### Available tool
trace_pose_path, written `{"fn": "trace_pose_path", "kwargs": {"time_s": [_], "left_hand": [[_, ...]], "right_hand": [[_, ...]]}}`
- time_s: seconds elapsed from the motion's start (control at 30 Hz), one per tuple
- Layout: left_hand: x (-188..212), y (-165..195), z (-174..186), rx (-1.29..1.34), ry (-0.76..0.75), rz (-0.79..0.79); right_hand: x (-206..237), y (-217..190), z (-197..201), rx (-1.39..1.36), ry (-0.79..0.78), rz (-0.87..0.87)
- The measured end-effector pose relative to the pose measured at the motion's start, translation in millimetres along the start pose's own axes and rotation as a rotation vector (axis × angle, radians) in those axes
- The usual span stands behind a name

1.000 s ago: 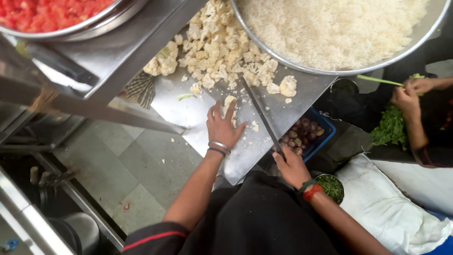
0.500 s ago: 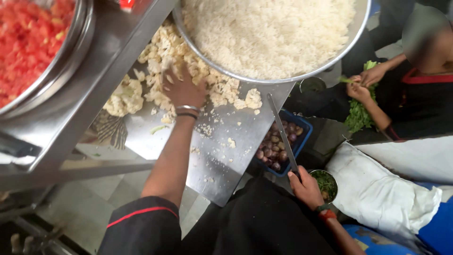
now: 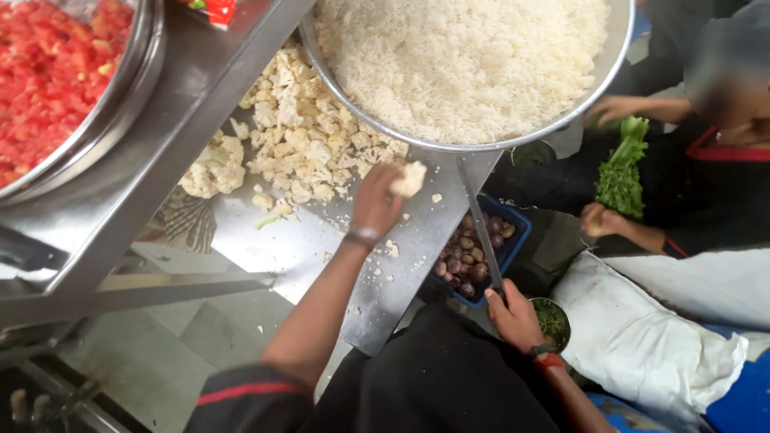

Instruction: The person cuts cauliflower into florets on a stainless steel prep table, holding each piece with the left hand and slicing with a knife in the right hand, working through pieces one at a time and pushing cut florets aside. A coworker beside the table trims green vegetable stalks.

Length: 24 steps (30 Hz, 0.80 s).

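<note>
A cauliflower floret is pinched in the left hand above the steel counter, beside the floret pile. A long knife is gripped in the right hand; fingertips are best curled back from the blade.

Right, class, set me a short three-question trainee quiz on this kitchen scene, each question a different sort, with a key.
1. True or false: the left hand holds a cauliflower piece.
2. What does the right hand grip? A) a knife B) a ladle C) a cloth
3. Fill in: the big steel bowl beside the cauliflower heap holds white ____.

Key: 1 true; 2 A; 3 rice.
</note>
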<state>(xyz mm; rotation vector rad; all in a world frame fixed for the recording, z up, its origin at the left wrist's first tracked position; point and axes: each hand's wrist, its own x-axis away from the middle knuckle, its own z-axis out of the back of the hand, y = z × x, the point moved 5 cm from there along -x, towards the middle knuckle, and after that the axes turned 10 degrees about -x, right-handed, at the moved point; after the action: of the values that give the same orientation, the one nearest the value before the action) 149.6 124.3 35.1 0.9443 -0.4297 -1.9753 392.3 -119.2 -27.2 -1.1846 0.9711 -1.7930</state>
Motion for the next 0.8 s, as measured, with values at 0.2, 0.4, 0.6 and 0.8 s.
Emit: {"fn": "trace_pose_path", "kwargs": {"time_s": [0.2,0.4,0.6,0.8], "left_hand": [[111.8,-30.7,69.0,-0.071,0.000,0.264],[140.0,-39.2,68.0,-0.115,0.042,0.307],[143.1,-47.2,63.0,-0.213,0.061,0.381],[143.0,-44.9,72.1,-0.245,0.107,0.405]], "right_hand": [[-8.6,-43.7,-54.4,0.226,-0.330,0.114],[-9.9,-87.5,-113.1,0.446,-0.494,0.376],[-9.8,-107.4,-136.9,0.653,-0.477,0.385],[-6.3,-117.5,-142.3,0.782,-0.419,0.500]]}}
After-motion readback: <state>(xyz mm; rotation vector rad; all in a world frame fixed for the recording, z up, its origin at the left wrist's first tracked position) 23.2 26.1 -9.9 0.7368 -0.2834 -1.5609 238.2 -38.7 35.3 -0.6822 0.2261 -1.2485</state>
